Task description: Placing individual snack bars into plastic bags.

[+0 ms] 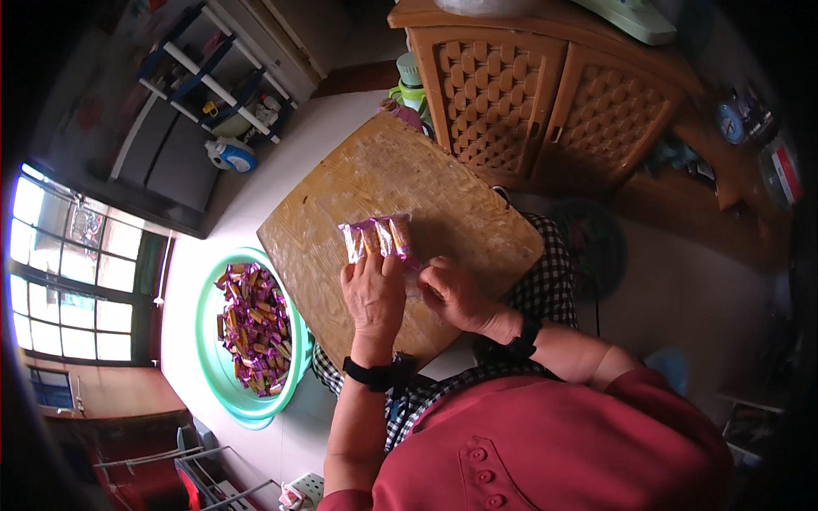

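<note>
A clear plastic bag of several purple-and-gold wrapped snack bars (378, 236) lies flat on a worn wooden table (396, 166). My left hand (374, 295) grips the near edge of this bag, its fingers bent over the wrappers. Just right of it, my right hand (452, 290) has its fingers curled inward, beside what looks like a loose flap of clear plastic. Whether those fingers pinch the flap is too small to tell. Left of the table, a mint-green plastic basin (206, 348) holds a heap of similar wrapped bars (255, 326).
A wooden cabinet with woven-pattern doors (489, 105) stands beyond the table's far right side. A shelf rack (204, 80) and a blue-and-white detergent bottle (233, 155) are at the upper left. Checkered cloth (549, 281) covers my lap by the table's near edge.
</note>
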`<state>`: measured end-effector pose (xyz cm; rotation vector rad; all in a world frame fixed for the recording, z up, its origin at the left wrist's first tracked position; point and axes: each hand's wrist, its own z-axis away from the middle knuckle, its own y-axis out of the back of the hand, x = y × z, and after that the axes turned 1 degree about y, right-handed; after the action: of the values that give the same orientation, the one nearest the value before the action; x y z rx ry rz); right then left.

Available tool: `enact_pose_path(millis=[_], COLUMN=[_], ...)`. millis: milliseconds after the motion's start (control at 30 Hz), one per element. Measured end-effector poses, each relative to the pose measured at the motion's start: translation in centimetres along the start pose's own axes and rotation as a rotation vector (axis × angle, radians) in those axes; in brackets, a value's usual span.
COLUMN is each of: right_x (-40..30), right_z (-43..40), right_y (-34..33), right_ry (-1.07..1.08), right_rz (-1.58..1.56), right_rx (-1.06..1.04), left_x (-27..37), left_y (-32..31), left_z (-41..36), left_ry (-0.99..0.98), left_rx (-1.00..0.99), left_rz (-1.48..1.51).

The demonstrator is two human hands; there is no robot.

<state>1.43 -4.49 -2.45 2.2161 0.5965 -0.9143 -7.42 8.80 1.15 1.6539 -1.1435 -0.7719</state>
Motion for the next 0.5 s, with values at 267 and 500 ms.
enact_pose_path(millis=[267,500], right_x=[-0.7,-0.5], right_z=[0.6,-1.4], right_y=[0.9,1.9], right_ry=[0.108,0.416], right_rz=[0.160,0.655], right_rx=[-0.039,-0.073], left_x=[-3.5,-4.9], left_y=[3.4,2.7], left_z=[4.8,4.1], left_ry=[-0.035,-0.201], left_rx=[0.125,0.056], left_rz=[0.117,-0.078])
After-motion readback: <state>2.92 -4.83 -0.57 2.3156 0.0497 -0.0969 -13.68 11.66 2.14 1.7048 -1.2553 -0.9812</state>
